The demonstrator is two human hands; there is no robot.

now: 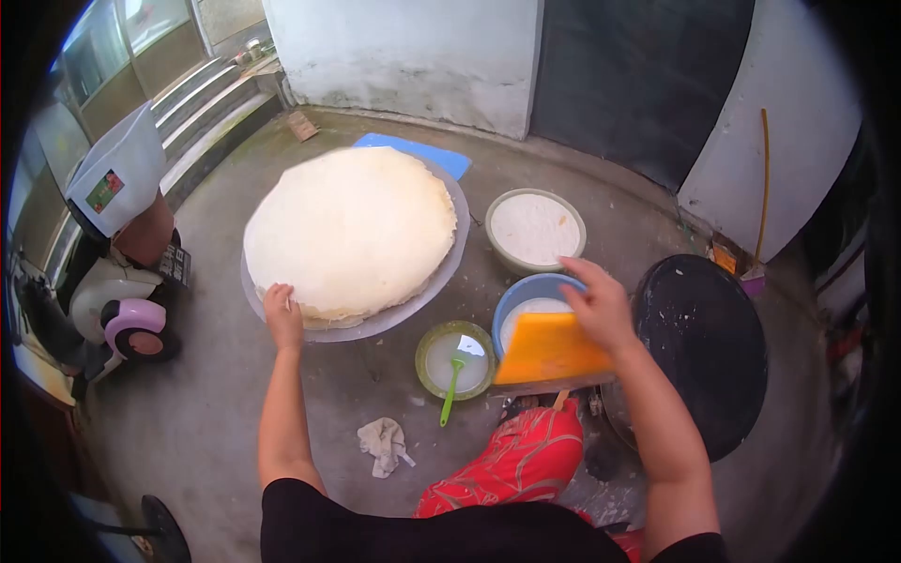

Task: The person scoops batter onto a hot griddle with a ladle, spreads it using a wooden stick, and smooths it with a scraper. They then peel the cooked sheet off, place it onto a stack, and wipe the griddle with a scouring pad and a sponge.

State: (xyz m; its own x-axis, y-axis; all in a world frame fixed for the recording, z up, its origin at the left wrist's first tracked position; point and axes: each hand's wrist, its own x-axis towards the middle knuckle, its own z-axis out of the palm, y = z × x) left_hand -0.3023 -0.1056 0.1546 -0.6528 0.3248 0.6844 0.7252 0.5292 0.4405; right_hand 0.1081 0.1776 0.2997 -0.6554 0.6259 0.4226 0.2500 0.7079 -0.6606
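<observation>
A stack of large, thin, pale pancakes [352,230] lies on a round grey board [457,253] to the front left. At its near left edge, my left hand [282,310] has its fingers closed on the rim of the top sheet. My right hand [601,300], thumb and fingers apart, is over the rim of a blue basin [500,319] with white contents. Below that hand, a flat yellow-orange panel [549,349] covers part of the basin in this view. A green bowl [424,375] of whitish liquid holds a green-handled brush [451,389].
A second basin [537,228] of white contents stands behind the blue one. On the right is a large round black griddle [704,357]. A crumpled cloth [382,446] lies on the concrete floor. A scooter [117,291] stands at left, and a blue mat [441,160] shows behind the stack.
</observation>
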